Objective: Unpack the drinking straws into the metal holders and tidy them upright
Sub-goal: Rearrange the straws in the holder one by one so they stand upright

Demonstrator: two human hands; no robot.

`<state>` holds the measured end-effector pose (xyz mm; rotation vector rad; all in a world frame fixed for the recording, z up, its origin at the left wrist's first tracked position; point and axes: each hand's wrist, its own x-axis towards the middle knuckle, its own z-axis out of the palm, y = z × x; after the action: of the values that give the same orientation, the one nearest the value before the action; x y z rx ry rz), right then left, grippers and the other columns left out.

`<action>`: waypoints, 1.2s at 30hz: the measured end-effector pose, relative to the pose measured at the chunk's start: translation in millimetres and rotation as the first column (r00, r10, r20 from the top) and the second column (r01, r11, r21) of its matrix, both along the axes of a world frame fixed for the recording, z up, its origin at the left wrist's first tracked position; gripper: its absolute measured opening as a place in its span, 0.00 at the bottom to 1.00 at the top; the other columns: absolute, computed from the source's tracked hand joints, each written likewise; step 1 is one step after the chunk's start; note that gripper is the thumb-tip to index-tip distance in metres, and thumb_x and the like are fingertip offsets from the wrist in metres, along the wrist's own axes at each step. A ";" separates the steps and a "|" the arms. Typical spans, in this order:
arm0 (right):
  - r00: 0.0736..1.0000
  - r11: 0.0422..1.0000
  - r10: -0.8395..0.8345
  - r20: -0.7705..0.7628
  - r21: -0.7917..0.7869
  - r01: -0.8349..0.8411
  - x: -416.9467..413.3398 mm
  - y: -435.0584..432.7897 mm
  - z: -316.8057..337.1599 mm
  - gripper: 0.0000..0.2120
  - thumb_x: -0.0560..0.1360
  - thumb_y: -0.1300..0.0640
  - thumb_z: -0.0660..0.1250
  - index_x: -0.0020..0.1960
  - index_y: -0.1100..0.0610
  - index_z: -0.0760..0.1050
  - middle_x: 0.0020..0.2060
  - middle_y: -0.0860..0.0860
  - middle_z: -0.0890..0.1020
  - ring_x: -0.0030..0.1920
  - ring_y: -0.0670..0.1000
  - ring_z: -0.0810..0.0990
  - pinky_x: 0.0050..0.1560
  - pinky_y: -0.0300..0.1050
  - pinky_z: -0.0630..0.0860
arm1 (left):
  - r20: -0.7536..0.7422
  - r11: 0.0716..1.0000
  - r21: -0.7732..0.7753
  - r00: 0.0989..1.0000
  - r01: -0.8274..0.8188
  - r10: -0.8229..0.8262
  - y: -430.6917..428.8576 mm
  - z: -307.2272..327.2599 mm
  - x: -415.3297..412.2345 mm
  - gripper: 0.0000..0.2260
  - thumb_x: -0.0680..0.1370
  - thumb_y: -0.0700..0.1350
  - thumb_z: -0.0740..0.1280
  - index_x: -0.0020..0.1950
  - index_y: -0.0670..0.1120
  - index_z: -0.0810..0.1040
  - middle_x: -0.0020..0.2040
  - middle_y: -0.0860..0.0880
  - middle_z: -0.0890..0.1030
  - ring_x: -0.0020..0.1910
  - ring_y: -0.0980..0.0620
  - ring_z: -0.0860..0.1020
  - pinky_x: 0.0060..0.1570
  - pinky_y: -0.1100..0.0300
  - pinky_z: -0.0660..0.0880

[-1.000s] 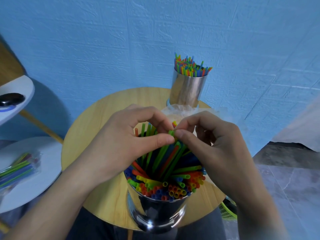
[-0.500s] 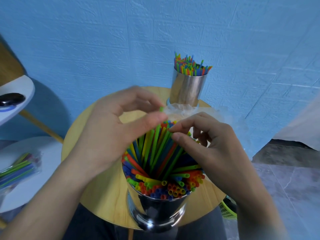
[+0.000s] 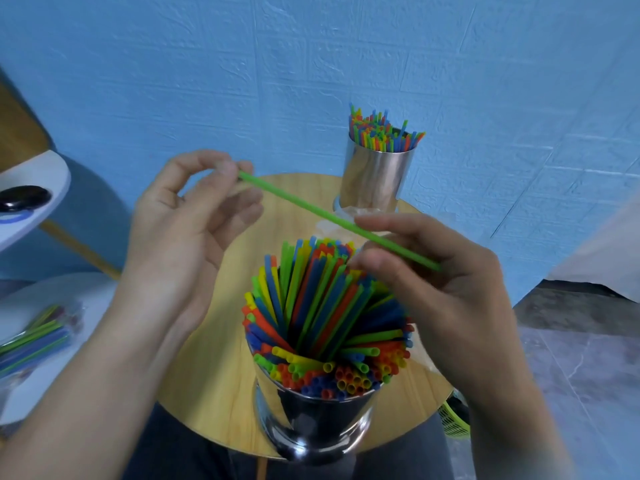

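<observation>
- Green straw [image 3: 311, 210] lifted clear of the packed near holder [image 3: 311, 424] at lower centre, where I pinched it in the bundle [image 3: 322, 306] a second ago; it now needs reseating upright.
- My left hand [image 3: 187, 233] pinches its upper-left end; my right hand [image 3: 436, 285], fingers curled, holds the other end at mid-frame.

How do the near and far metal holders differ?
Near holder: straws splay and lean, some crossing; far holder: straws roughly upright. Near holder sits at the table's front edge; far holder at its back edge, by the wall. Both are shiny metal, packed with mixed-colour straws.
</observation>
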<state>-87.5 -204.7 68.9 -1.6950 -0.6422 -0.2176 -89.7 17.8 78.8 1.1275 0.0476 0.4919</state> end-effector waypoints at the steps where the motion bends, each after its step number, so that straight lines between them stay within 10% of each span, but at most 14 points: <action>1: 1.000 0.995 0.002 -0.001 0.099 -0.002 0.2 0.2 1.4 0.08 0.77 0.58 0.71 0.55 0.51 0.83 0.40 0.46 0.87 0.43 0.43 0.85 0.45 0.32 0.76 | -0.047 0.998 0.059 0.999 0.027 -0.024 -1.0 -2.2 -1.1 0.02 0.76 0.44 0.69 0.48 0.49 0.78 0.45 0.51 0.85 0.42 0.52 0.83 0.47 0.60 0.80; 7: 0.993 0.918 -0.118 -0.009 0.381 0.112 3.4 -5.6 1.1 0.09 0.80 0.47 0.67 0.45 0.49 0.82 0.33 0.51 0.83 0.32 0.51 0.74 0.35 0.39 0.71 | -0.184 0.784 0.590 0.978 0.192 -0.100 -7.8 -5.9 -7.0 0.06 0.76 0.46 0.72 0.53 0.50 0.82 0.51 0.53 0.86 0.51 0.55 0.83 0.50 0.61 0.78; 12: 0.986 0.985 -0.152 0.071 0.092 0.146 4.1 -3.0 -4.8 0.14 0.84 0.50 0.62 0.43 0.55 0.76 0.31 0.52 0.76 0.31 0.46 0.73 0.33 0.40 0.68 | -0.272 0.473 0.841 0.961 0.264 -0.052 -12.1 -5.9 -10.5 0.13 0.68 0.63 0.72 0.51 0.63 0.82 0.52 0.66 0.80 0.55 0.67 0.76 0.52 0.71 0.71; 15: 0.993 0.978 -0.097 0.066 -0.180 0.107 2.9 -0.5 -10.5 0.14 0.83 0.48 0.65 0.43 0.55 0.76 0.33 0.53 0.74 0.32 0.48 0.72 0.32 0.42 0.67 | -0.258 0.422 0.873 0.966 0.244 -0.026 -10.9 -5.9 -8.9 0.11 0.71 0.61 0.76 0.52 0.65 0.81 0.51 0.62 0.82 0.52 0.63 0.78 0.57 0.54 0.76; 18: 0.995 0.974 -0.096 0.018 -0.206 0.097 1.0 0.3 -8.6 0.04 0.79 0.52 0.71 0.50 0.44 0.77 0.36 0.51 0.77 0.34 0.50 0.73 0.34 0.44 0.71 | -0.238 0.444 0.868 0.971 0.222 -0.020 -10.8 -6.3 -7.6 0.07 0.73 0.59 0.75 0.50 0.65 0.82 0.49 0.60 0.83 0.48 0.57 0.80 0.53 0.51 0.78; 23: 0.997 0.977 -0.078 -0.008 -0.198 0.075 1.6 -1.6 -8.5 0.20 0.77 0.53 0.74 0.63 0.36 0.73 0.38 0.47 0.77 0.36 0.49 0.73 0.38 0.44 0.73 | -0.250 0.511 0.829 0.968 0.227 -0.025 -12.0 -8.0 -6.8 0.09 0.72 0.52 0.75 0.50 0.64 0.82 0.47 0.60 0.83 0.43 0.57 0.81 0.47 0.56 0.78; 28: 0.990 0.958 -0.120 0.079 -0.252 0.136 1.7 -1.5 -9.6 0.04 0.81 0.47 0.66 0.52 0.41 0.81 0.41 0.43 0.80 0.42 0.49 0.79 0.40 0.47 0.75 | -0.257 0.531 0.819 0.966 0.218 0.000 -9.3 -11.3 -5.8 0.08 0.71 0.55 0.75 0.49 0.62 0.81 0.50 0.58 0.83 0.50 0.60 0.80 0.54 0.52 0.78; 36: 0.988 0.948 -0.132 0.086 -0.281 0.151 3.2 -1.1 -11.8 0.12 0.82 0.45 0.63 0.47 0.44 0.84 0.41 0.44 0.81 0.44 0.50 0.80 0.41 0.49 0.74 | -0.150 0.557 0.816 0.987 0.153 -0.050 -12.2 -9.7 -5.2 0.04 0.74 0.51 0.76 0.45 0.59 0.82 0.46 0.62 0.82 0.53 0.59 0.79 0.53 0.58 0.75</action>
<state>-84.4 -205.8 57.1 -2.0241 -0.6239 -0.2942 -94.9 5.6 69.1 2.0963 -0.1794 0.3350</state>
